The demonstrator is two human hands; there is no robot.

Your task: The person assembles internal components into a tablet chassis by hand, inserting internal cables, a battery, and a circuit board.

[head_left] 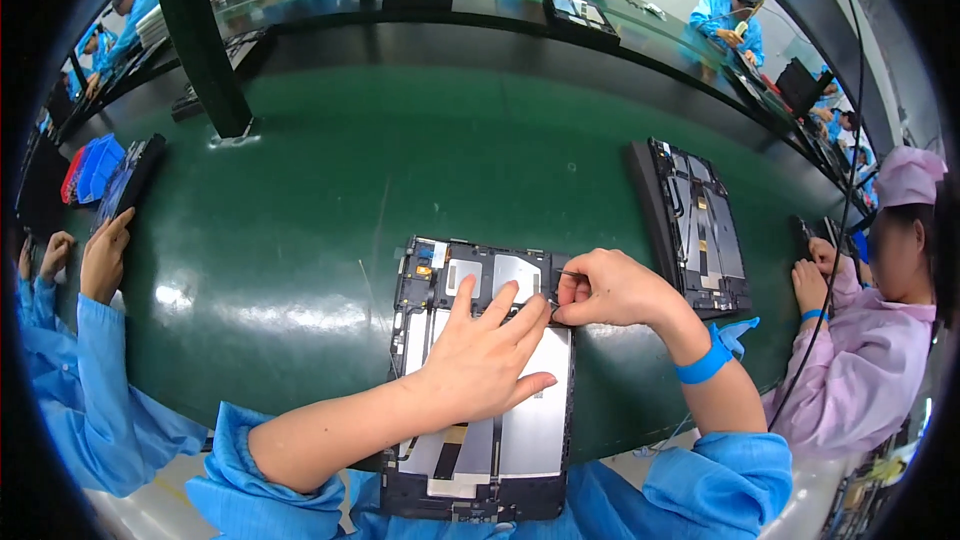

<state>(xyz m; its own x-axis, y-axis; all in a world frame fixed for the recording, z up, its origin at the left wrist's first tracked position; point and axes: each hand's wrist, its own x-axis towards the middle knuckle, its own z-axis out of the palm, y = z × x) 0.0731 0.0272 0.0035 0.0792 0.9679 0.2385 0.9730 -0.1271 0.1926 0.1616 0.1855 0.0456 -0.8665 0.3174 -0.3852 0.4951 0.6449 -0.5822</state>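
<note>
Black-framed and silver inside, the opened flat device (535, 395) lies at the bottom centre of the frame, its top end on the green table (280, 210) and its lower end seeming to reach past the near edge, perhaps so that its upper part sits within easy reach of both hands. The left hand (485, 355) comes in from the lower left and rests palm down over the middle of the device, its fingers spread, probably to keep the frame from shifting. At the device's upper right, the right hand (615, 290) has thumb and forefinger pinched on a thin dark piece (566, 272), too small to identify; a tip grip like that would suit fine work along an edge. A blue wristband (708, 362) circles the right wrist, clear of the fingers. Right of centre, a second opened device (705, 230) leans against a dark block (650, 210), apparently set aside to leave the elbow room. Blue bin (98, 168) and red bin (71, 178) stand at the far left, near a co-worker's hand (103, 258)
</note>
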